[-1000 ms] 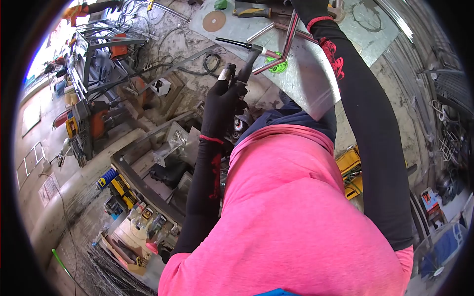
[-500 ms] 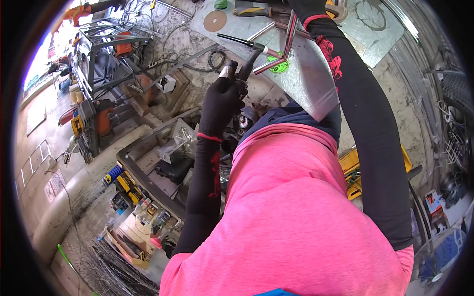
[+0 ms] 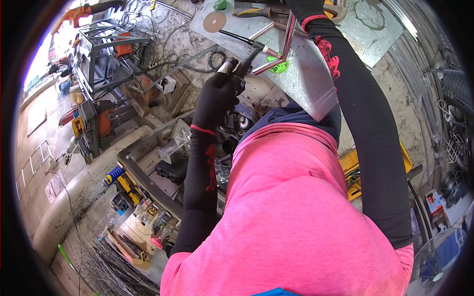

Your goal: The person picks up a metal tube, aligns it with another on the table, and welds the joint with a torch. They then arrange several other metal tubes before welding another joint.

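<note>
My left hand, in a black glove, is closed around the handle of a TIG welding torch. The torch has a long black back cap and a pale cup, and its cup end is close to a bent frame of shiny metal tube. That frame rests over a sheet-metal surface, with a bright green disc beneath it. My right hand, also gloved in black, is at the top edge beside the frame's upper end. Its fingers are cut off, so its grip cannot be made out.
A tan abrasive disc and a grey-and-yellow handled tool lie on the metal sheet. A bin of parts stands below my left arm. Cables and metal frames crowd the left. A yellow case sits right of my body.
My left hand has shifted slightly left, and the torch has tilted a little, its back cap moving up and right. My right hand has barely moved.
</note>
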`<state>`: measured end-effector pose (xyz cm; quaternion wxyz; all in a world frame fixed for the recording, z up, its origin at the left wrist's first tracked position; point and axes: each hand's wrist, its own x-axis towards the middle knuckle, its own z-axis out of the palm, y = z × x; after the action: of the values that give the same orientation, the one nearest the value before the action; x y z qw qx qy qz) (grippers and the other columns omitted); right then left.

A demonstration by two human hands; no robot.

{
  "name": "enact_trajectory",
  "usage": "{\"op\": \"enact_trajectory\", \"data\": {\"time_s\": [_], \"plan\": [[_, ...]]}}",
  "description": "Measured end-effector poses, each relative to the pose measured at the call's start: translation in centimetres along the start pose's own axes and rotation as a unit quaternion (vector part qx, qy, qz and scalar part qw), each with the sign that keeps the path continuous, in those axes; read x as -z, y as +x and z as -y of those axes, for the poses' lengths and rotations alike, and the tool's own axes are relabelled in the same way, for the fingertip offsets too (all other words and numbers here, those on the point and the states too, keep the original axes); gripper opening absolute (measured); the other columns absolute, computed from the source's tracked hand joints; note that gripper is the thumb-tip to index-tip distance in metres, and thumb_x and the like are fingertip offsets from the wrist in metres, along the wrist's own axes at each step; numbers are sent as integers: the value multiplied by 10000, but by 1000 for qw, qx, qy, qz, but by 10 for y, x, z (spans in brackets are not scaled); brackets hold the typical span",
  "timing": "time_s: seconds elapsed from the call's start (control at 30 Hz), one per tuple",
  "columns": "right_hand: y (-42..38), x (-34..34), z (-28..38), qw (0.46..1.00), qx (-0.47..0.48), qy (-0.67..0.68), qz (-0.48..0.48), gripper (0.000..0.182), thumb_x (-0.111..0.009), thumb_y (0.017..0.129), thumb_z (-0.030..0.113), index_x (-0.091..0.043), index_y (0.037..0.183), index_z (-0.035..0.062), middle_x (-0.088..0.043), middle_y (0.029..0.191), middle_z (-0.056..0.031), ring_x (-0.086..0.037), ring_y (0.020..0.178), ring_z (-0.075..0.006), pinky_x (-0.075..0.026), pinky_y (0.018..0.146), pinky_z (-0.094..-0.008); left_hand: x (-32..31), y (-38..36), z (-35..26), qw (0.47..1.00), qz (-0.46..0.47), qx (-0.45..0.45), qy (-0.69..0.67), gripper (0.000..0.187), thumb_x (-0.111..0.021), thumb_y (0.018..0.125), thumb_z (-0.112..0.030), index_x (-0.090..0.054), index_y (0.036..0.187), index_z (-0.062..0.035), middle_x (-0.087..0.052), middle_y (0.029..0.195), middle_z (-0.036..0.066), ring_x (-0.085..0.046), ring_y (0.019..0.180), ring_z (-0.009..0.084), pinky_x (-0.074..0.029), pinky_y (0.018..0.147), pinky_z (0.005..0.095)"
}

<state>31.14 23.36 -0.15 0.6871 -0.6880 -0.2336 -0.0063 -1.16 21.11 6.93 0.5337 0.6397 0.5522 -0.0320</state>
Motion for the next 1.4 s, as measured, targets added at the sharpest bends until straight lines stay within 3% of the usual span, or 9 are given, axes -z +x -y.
{"op": "enact_trajectory", "data": {"time_s": [0.1,0.2,0.23,0.27,0.93,1.0,1.23,1.33,1.4], "plan": [[-1,1,-10,1000,6,-11,27,337,-651,1080,346,-740,1056,22,-740,823,-188,-702,727,-313,-523,672,-451,1,1,1,997,32,-25,-65,205,-680,1041,-190,-775,1132,-34,-740,889,36,-596,616,67,-473,542,256],[6,-5,-40,873,270,-406,-13,345,-649,1086,349,-732,1052,16,-717,799,-193,-685,719,-307,-512,664,-441,2,4,8,993,44,-12,-111,236,-684,1035,-196,-770,1184,-34,-714,872,15,-584,610,66,-467,541,246],[2,-2,-22,968,146,-205,-1,328,-653,1081,330,-733,1037,15,-716,796,-188,-680,715,-300,-509,662,-438,4,5,6,996,43,3,-81,243,-672,1045,-212,-753,1150,-8,-712,887,33,-615,638,84,-493,564,261],[-2,1,-5,1000,12,9,11,311,-657,1077,312,-733,1022,15,-715,793,-184,-675,711,-293,-506,659,-436,5,7,4,998,41,18,-51,264,-659,1056,-227,-736,1117,18,-710,902,51,-646,665,103,-518,587,276],[-2,3,2,1000,27,2,16,258,-640,1068,248,-728,997,16,-713,777,-196,-680,699,-322,-504,647,-445,-5,-6,-2,1000,-12,10,-5,291,-656,1036,-267,-739,1081,9,-709,864,44,-648,729,100,-511,640,288],[-2,2,2,1000,18,15,12,272,-648,1066,261,-725,995,10,-709,772,-192,-672,694,-307,-506,656,-442,-4,-3,2,1000,-8,7,-5,380,-707,1012,-274,-756,1242,25,-715,893,38,-650,671,97,-525,603,269],[-4,3,15,991,-89,99,33,290,-667,1078,306,-746,1107,29,-689,823,-42,-601,744,-133,-492,660,-374,-2,3,7,996,28,-30,-85,387,-586,1049,-129,-701,1388,19,-708,902,23,-647,731,65,-512,606,228],[-11,9,32,980,-111,163,39,268,-659,1077,281,-737,1064,26,-693,793,-84,-617,715,-173,-489,652,-388,5,7,16,996,55,-19,-72,486,-604,1045,-155,-625,1513,-27,-690,902,9,-613,717,55,-484,589,227],[-3,9,13,999,21,13,31,249,-650,1074,254,-730,1011,27,-688,760,-133,-627,685,-230,-490,646,-405,2,17,29,979,46,-199,22,548,-625,1036,-181,-580,1572,-80,-670,908,0,-565,664,51,-459,571,232]]}}
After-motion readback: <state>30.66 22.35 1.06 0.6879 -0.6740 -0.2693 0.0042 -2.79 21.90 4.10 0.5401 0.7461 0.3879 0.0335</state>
